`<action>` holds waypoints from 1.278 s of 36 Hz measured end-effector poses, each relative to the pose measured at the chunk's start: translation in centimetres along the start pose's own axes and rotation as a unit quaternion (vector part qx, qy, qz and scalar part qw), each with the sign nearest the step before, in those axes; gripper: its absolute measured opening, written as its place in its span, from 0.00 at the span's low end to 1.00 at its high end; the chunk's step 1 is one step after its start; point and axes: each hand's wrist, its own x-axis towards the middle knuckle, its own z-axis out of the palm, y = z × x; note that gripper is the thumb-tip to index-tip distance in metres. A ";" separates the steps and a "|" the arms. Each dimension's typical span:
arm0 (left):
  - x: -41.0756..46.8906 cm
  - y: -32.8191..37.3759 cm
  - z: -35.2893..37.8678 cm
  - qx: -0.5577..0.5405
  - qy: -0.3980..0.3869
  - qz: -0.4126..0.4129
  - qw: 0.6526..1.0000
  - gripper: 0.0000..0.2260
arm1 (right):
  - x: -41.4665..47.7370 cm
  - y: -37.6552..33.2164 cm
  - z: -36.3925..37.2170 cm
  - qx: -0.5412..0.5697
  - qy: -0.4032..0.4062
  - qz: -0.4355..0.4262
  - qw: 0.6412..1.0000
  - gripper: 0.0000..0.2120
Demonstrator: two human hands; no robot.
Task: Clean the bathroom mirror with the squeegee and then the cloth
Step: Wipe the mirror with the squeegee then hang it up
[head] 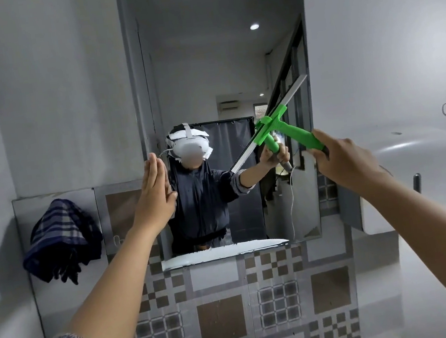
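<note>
The bathroom mirror (pixel 202 66) hangs on the wall ahead in a dark grey frame. My right hand (pixel 342 157) grips the green handle of the squeegee (pixel 295 132), whose long blade lies tilted against the right part of the glass, its upper end near the right edge. My left hand (pixel 153 189) is flat and open, fingers together, pressed against the mirror's left edge. A dark blue plaid cloth (pixel 62 241) hangs on the wall to the left of the mirror, apart from both hands. The glass reflects a person wearing a headset.
Patterned brown and white tiles (pixel 221 319) cover the wall below the mirror. A white ledge (pixel 221 252) runs along the mirror's lower edge. A pale rounded fixture (pixel 411 144) bulges from the wall at right, with a dark hook (pixel 417 183) beneath it.
</note>
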 end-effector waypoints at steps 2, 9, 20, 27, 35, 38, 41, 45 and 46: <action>0.0 0.1 0.0 0.003 0.005 -0.002 1.000 0.39 | -0.6 -0.1 0.2 0.016 -0.006 0.016 1.000 0.13; -0.4 0.3 0.1 0.016 0.016 -0.004 1.000 0.36 | -2.0 -1.9 1.6 0.062 -0.019 0.095 0.993 0.18; -0.6 0.2 0.0 0.018 0.015 0.005 1.000 0.36 | -3.9 -5.0 3.8 0.124 -0.020 0.172 0.977 0.16; -0.8 0.2 0.0 0.016 0.012 0.006 1.000 0.36 | -4.6 -7.2 4.7 0.192 -0.023 0.220 0.956 0.16; -1.1 -0.5 -0.1 0.026 0.001 0.018 0.999 0.35 | -5.2 -10.2 5.4 0.263 -0.021 0.271 0.926 0.14; -1.2 -0.7 0.0 0.025 -0.001 0.023 0.999 0.36 | -5.2 -11.5 5.8 0.286 -0.021 0.284 0.915 0.14; -1.2 -0.9 0.0 0.021 -0.002 0.025 0.999 0.36 | -5.1 -12.9 6.2 0.326 -0.017 0.302 0.896 0.14; -1.1 -0.6 0.1 0.024 -0.004 0.030 0.999 0.36 | -4.8 -14.1 6.4 0.383 0.000 0.324 0.865 0.15; -1.1 -0.4 0.1 0.023 -0.005 0.033 0.999 0.36 | -4.6 -14.3 6.4 0.394 0.007 0.330 0.858 0.15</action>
